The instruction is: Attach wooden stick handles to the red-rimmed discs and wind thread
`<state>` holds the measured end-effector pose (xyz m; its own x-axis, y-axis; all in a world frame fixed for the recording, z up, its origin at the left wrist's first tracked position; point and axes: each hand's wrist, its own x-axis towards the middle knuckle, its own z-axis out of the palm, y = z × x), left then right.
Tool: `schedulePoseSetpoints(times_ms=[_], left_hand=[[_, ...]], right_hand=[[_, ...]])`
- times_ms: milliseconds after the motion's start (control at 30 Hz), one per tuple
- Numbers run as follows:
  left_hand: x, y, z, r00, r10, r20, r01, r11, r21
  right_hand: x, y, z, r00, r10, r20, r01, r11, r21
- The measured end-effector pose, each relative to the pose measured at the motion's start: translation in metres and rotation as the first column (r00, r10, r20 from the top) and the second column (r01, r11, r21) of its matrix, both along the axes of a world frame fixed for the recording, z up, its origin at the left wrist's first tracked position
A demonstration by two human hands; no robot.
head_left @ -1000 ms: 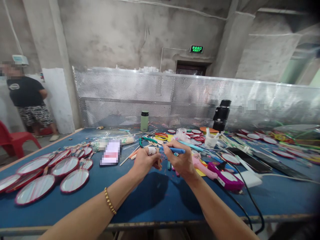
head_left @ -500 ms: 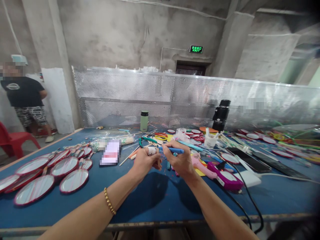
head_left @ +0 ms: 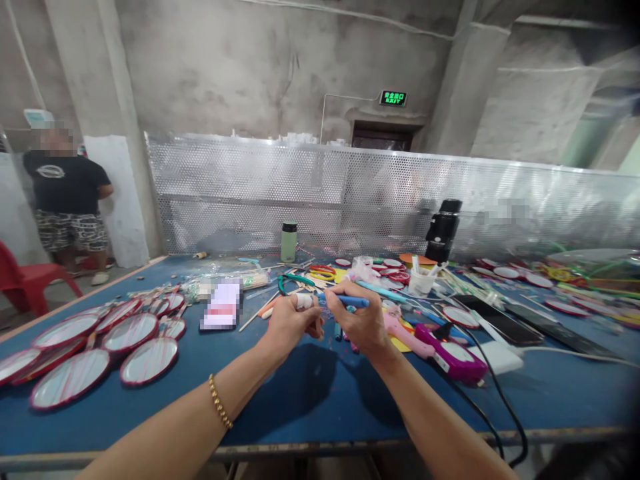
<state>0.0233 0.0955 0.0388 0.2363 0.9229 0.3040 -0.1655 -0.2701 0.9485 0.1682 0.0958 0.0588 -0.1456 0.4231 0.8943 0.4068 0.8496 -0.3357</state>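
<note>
While our left hand (head_left: 289, 321) pinches a thin wooden stick (head_left: 317, 321) upright above the blue worktop (head_left: 310, 400), our right hand (head_left: 361, 321) grips a blue marker (head_left: 350, 301) like a pen, its tip turned toward the top of that stick. The two hands sit close together over the middle of the worktop, nearly touching at the fingers, and both are closed on what they hold. A strip of white tape or bandage wraps one left finger, and a gold bracelet (head_left: 220, 401) hangs at the left wrist.

Judging how far we are: a good batch looks finished, since many round red-rimmed fans (head_left: 90, 347) lie laid out on the left side of the worktop, each with its handle. The stick in hand seems to be in the middle of being coloured or marked (we cannot make out any ink on it at this size). Plenty looks left, because loose sticks, coloured rings and more small rounds are scattered across the far and right parts of the worktop.

Both forearms reach forward from the near edge, converging, wrists raised slightly off the surface. A magenta hot-glue gun (head_left: 450, 355) lies just right of the right hand, its black cable (head_left: 500, 400) trailing off the near edge. A person (head_left: 67, 200) stands well apart at the far left, beside a red chair (head_left: 30, 280).
</note>
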Motion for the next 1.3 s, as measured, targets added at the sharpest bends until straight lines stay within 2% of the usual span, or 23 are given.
schedulePoseSetpoints(times_ms=[1300], left_hand=[[-0.0001, -0.0003, 0.0014, 1.000, 0.003, 0.003, -0.003, 1.000, -0.004]], right_hand=[[-0.0011, -0.0009, 0.0000, 1.000, -0.001, 0.003, 0.001, 1.000, -0.021]])
